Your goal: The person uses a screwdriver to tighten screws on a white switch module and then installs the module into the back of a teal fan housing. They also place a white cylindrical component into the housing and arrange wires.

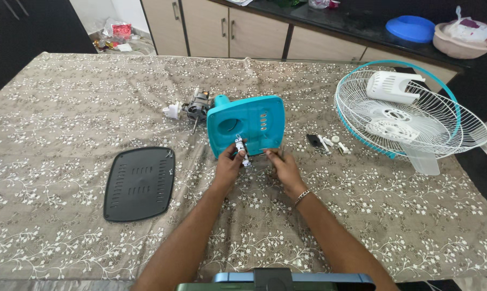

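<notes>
A teal plastic fan base housing (254, 121) stands on its edge in the middle of the table, its hollow side facing me. My left hand (228, 164) pinches a small white-and-metal switch part (241, 149) against the housing's lower edge. My right hand (284, 168) rests just right of it, fingertips touching the housing's bottom rim. Behind the housing lies the fan motor (198, 108) with a white knob (172, 111) on its left.
A black vented base plate (139, 183) lies at the left. White wire fan grilles with a teal rim (416, 116) and a white motor cover (392, 86) sit at the right. Small screws and white parts (327, 143) lie between. A floral cloth (65, 124) covers the table.
</notes>
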